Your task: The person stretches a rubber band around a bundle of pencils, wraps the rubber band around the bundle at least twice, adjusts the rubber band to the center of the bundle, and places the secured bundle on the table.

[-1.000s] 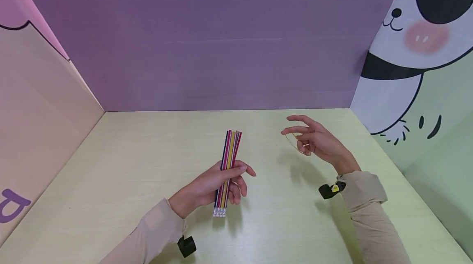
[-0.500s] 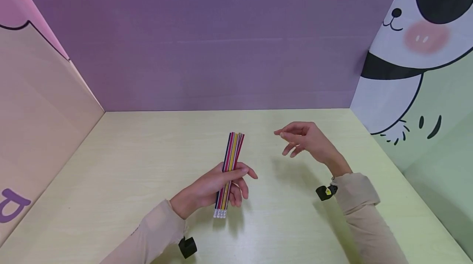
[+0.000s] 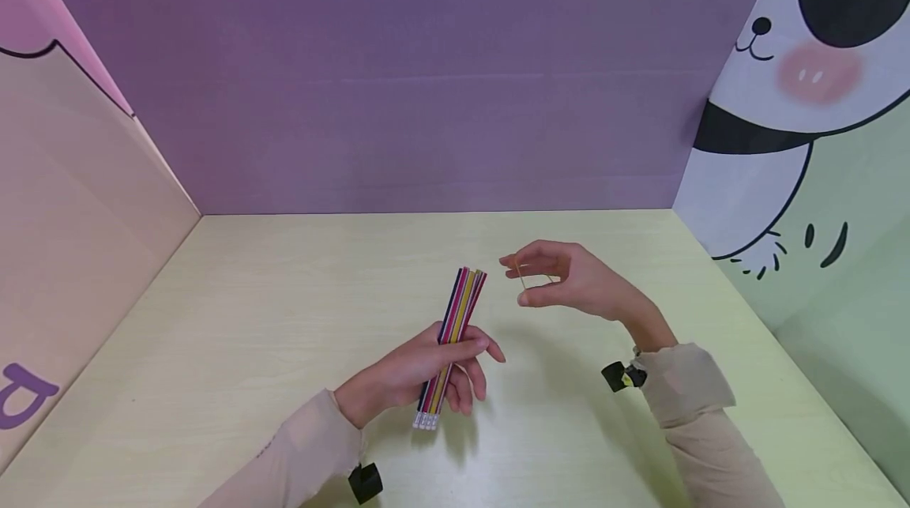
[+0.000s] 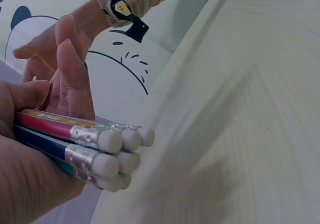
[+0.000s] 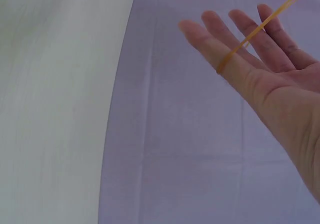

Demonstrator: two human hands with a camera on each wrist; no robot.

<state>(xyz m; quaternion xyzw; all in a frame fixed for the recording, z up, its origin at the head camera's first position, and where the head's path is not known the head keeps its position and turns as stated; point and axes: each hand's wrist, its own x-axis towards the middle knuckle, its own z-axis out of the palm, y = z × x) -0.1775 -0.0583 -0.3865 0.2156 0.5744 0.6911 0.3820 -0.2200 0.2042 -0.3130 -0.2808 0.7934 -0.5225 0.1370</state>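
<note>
A bundle of several pencils (image 3: 459,304) in dark blue, red, yellow and other colours leans slightly right above the table. My left hand (image 3: 408,370) grips it around the middle, thumb laid across the front, other fingers behind. White erasers (image 4: 108,141) in silver ferrules point toward me at the lower end. To the right and a little farther away, my right hand (image 3: 579,279) is raised with fingers spread. A thin yellow-orange rubber band (image 5: 265,23) loops around its index finger and stretches toward the thumb, apart from the pencils.
Beneath both hands lies the pale wooden table (image 3: 284,295). A purple wall (image 3: 426,97) closes off the back. Side panels stand left (image 3: 78,216) and right, the right one bearing a panda picture (image 3: 775,97). Black camera mounts hang at both wrists.
My right hand has moved left toward the pencils, and its thumb and index finger have spread, stretching the rubber band. The left hand has shifted slightly right and nearer, tilting the bundle more.
</note>
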